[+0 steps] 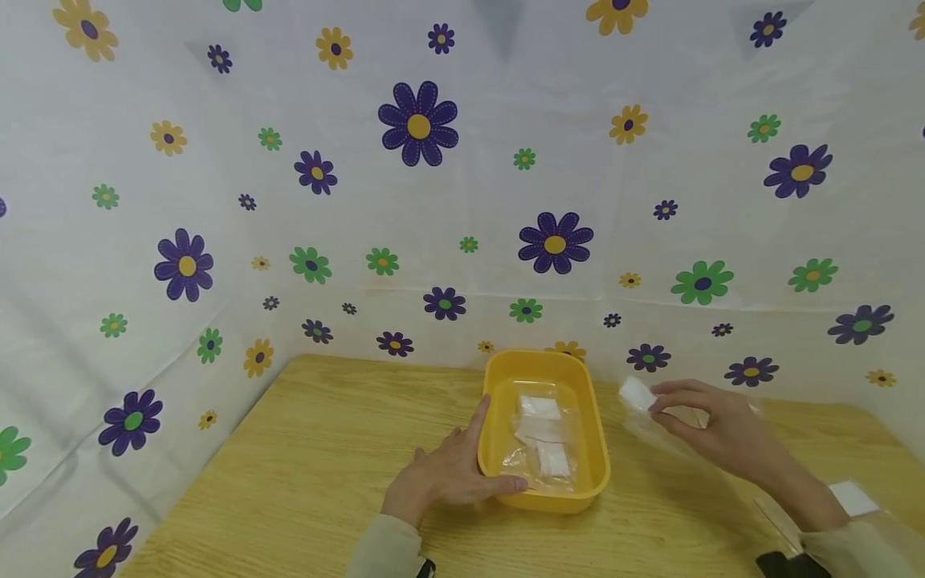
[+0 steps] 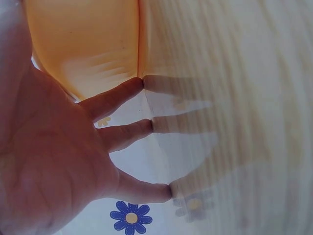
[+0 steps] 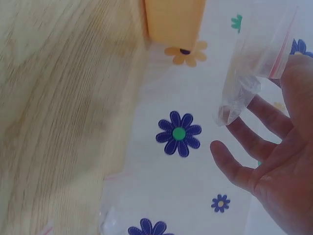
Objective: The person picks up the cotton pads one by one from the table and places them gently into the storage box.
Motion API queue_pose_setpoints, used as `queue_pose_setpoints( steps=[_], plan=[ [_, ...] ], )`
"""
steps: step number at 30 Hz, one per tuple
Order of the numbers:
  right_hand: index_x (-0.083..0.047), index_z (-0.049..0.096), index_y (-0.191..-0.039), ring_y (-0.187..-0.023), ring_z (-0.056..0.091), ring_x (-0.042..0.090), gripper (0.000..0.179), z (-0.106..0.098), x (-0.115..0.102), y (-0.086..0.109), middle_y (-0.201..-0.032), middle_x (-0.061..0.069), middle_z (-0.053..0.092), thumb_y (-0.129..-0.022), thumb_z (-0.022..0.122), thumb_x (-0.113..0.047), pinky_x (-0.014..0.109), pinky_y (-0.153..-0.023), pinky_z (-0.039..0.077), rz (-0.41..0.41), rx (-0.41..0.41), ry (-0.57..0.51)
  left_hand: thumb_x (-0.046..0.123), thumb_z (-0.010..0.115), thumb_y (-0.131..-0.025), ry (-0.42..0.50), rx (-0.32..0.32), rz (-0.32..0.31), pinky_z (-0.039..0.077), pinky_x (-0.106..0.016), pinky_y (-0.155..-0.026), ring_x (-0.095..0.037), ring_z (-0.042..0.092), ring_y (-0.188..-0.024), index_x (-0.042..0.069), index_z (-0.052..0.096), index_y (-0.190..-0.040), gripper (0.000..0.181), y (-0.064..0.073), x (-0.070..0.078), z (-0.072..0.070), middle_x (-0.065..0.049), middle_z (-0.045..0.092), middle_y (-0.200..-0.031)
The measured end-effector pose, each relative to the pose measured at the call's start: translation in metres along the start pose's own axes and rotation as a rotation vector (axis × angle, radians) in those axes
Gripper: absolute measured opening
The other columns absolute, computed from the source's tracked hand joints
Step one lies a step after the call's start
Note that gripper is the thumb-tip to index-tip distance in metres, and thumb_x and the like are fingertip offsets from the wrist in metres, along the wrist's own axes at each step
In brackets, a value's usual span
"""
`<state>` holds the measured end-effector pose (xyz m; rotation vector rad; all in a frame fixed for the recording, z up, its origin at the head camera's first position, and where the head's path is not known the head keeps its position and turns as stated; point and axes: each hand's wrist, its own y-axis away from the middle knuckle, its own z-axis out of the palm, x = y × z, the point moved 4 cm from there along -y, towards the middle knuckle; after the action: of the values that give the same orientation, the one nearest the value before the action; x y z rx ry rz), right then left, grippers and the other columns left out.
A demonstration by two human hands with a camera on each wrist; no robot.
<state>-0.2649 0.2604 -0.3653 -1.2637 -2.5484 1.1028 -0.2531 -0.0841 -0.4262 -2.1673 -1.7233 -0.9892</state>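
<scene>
A yellow plastic tub (image 1: pixel 601 449) stands on the wooden table and holds a few clear zip bags (image 1: pixel 552 460) with white patches. My left hand (image 1: pixel 455 474) rests against the tub's left side, its thumb lying along the near corner of the rim. In the left wrist view the fingers (image 2: pixel 124 134) are straight and spread, their tips on the tabletop. Right of the tub, my right hand (image 1: pixel 711 417) pinches a clear zip bag with a white patch (image 1: pixel 637 394) between thumb and fingers, above the table. The bag's red seal line shows in the right wrist view.
Another clear bag with a white label (image 1: pixel 854 498) lies by my right forearm, and one more bag (image 3: pixel 111 215) shows low in the right wrist view. A flower-print white sheet (image 1: pixel 462 201) hangs behind and left of the table (image 1: pixel 325 466).
</scene>
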Motion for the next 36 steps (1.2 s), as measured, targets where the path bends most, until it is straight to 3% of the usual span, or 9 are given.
queue_pose_setpoints(
  steps=[2, 7, 11, 13, 15, 24, 36],
  plan=[
    [-0.027, 0.078, -0.090, -0.094, 0.073, 0.024, 0.038, 0.004, -0.004, -0.004, -0.106, 0.006, 0.078, -0.068, 0.089, 0.003, -0.006, -0.089, 0.038, -0.013, 0.002, -0.012, 0.081, 0.068, -0.076, -0.001, 0.002, 0.000, 0.014, -0.087, -0.110, -0.042, 0.031, -0.154, 0.042, -0.012, -0.163, 0.124, 0.000, 0.000, 0.000, -0.007, 0.034, -0.168],
    [-0.026, 0.078, -0.089, -0.094, 0.073, 0.031, 0.035, 0.010, -0.015, -0.014, -0.107, 0.005, 0.078, -0.071, 0.088, 0.001, -0.003, -0.088, 0.043, -0.031, -0.016, -0.026, 0.082, 0.067, -0.076, -0.008, -0.001, 0.003, 0.016, -0.087, -0.110, -0.041, 0.033, -0.153, 0.041, -0.011, -0.163, 0.124, 0.000, 0.000, 0.000, -0.006, 0.034, -0.168],
    [-0.026, 0.078, -0.089, -0.097, 0.074, 0.030, 0.030, 0.015, -0.024, -0.022, -0.108, 0.004, 0.078, -0.074, 0.088, -0.002, 0.023, -0.085, 0.061, -0.031, -0.035, -0.010, 0.082, 0.066, -0.077, -0.007, -0.004, 0.005, 0.016, -0.088, -0.109, -0.041, 0.034, -0.152, 0.040, -0.011, -0.163, 0.124, 0.000, 0.000, 0.000, -0.006, 0.034, -0.168],
    [-0.025, 0.078, -0.090, -0.098, 0.074, 0.030, 0.028, 0.017, -0.028, -0.026, -0.109, 0.005, 0.078, -0.075, 0.087, -0.002, 0.040, -0.083, 0.064, -0.031, -0.047, -0.011, 0.081, 0.067, -0.077, -0.008, -0.003, 0.006, 0.016, -0.088, -0.109, -0.041, 0.034, -0.152, 0.040, -0.011, -0.163, 0.123, 0.000, 0.000, 0.000, -0.006, 0.034, -0.168],
    [-0.024, 0.078, -0.090, -0.099, 0.074, 0.030, 0.026, 0.020, -0.032, -0.030, -0.110, 0.005, 0.077, -0.077, 0.086, -0.002, 0.049, -0.081, 0.063, -0.027, -0.065, -0.019, 0.081, 0.067, -0.077, -0.007, -0.002, 0.006, 0.015, -0.088, -0.109, -0.042, 0.033, -0.152, 0.040, -0.011, -0.163, 0.123, 0.000, 0.000, 0.000, -0.006, 0.034, -0.168],
    [-0.024, 0.078, -0.089, -0.097, 0.074, 0.027, 0.021, 0.036, -0.044, -0.041, -0.110, 0.005, 0.077, -0.081, 0.084, -0.006, 0.039, -0.075, 0.064, -0.036, -0.108, -0.021, 0.081, 0.066, -0.078, -0.013, 0.000, 0.003, 0.015, -0.087, -0.110, -0.041, 0.033, -0.153, 0.039, -0.011, -0.163, 0.122, 0.000, 0.001, -0.001, -0.007, 0.034, -0.168],
    [-0.021, 0.078, -0.090, -0.104, 0.072, 0.031, 0.018, 0.056, -0.058, -0.051, -0.111, 0.008, 0.077, -0.083, 0.083, -0.005, 0.050, -0.087, 0.062, -0.047, -0.160, -0.081, 0.083, 0.064, -0.077, -0.035, 0.003, -0.007, 0.017, -0.087, -0.109, -0.040, 0.036, -0.151, 0.040, -0.011, -0.163, 0.122, 0.000, -0.001, 0.000, -0.007, 0.037, -0.166]
  ],
)
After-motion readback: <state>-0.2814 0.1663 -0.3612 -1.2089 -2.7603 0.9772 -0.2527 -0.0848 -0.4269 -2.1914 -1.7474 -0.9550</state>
